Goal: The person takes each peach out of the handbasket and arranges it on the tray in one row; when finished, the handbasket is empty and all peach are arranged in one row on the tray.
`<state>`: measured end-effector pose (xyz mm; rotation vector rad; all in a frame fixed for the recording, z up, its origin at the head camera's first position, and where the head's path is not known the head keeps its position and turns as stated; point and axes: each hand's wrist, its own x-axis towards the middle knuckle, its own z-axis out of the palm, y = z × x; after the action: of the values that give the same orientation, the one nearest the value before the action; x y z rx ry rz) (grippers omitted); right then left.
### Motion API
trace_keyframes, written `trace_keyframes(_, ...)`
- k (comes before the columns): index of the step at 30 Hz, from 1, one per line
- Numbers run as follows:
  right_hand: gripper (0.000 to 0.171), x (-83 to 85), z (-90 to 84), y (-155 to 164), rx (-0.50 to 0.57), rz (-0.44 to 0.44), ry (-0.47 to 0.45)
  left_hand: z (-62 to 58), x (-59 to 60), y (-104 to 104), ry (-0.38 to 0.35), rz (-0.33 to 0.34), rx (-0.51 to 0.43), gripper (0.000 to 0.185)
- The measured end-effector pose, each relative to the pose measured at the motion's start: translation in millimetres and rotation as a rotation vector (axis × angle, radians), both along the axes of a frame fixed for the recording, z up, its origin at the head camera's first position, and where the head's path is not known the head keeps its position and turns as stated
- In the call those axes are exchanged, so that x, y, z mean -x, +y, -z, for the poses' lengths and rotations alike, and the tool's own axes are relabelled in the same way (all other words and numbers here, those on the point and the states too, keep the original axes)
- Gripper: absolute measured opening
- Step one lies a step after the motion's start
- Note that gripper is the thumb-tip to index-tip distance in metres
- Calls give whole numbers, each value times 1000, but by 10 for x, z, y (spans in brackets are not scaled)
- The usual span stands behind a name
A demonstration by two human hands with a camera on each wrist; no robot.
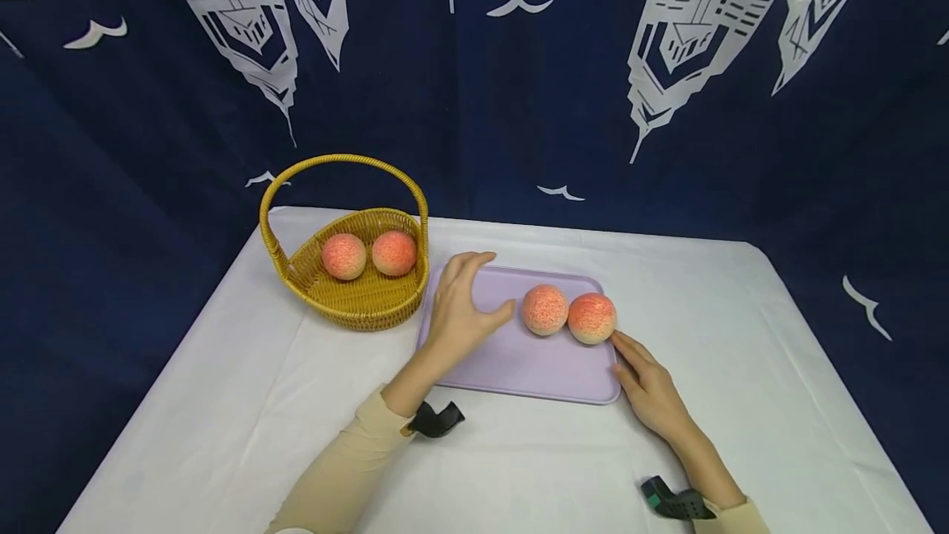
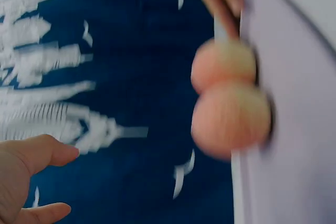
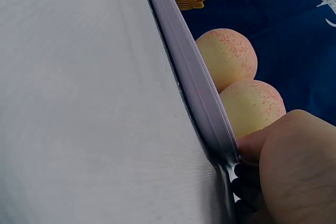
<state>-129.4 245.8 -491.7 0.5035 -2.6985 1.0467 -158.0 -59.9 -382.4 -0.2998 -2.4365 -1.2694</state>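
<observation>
Two round pink-and-cream peaches touch each other on the right half of a lilac tray (image 1: 511,365): a left peach (image 1: 544,310) and a right peach (image 1: 591,318). Over the tray's left part, my left hand (image 1: 461,311) is held with thumb and fingers spread apart and nothing between them. My right hand (image 1: 652,394) is at the tray's right edge, its fingers fairly straight beside the right peach and its thumb by the near corner. Whether its fingertips touch that peach, I cannot tell. The right wrist view shows the thumb (image 3: 252,144) at the rim.
Left of the tray stands a wicker basket (image 1: 366,320) with a tall arched handle, holding two more peaches (image 1: 344,256). A white cloth (image 1: 222,402) covers the table. Behind it hangs a dark blue curtain (image 1: 460,105) with white printed buildings and birds.
</observation>
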Motion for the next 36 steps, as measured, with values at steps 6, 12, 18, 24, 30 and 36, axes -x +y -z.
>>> trace_keyframes(6,46,0,15,5,-5,0,7,-37,166,-815,42,-211,-47,61)
trace_keyframes(12,46,-14,-4,50,-5,3,17,66,385,-1446,-47,-385,-73,63)
trace_keyframes(18,46,-12,2,36,6,-3,5,202,559,-1788,-172,-438,-59,65)
trace_keyframes(24,46,-14,22,2,11,-10,-1,313,628,-1899,-253,-451,-45,65)
trace_keyframes(30,46,-22,23,7,19,-12,25,373,689,-1911,-314,-439,-41,69)
trace_keyframes(36,46,-17,21,11,26,-19,31,403,720,-1926,-351,-418,-23,76)
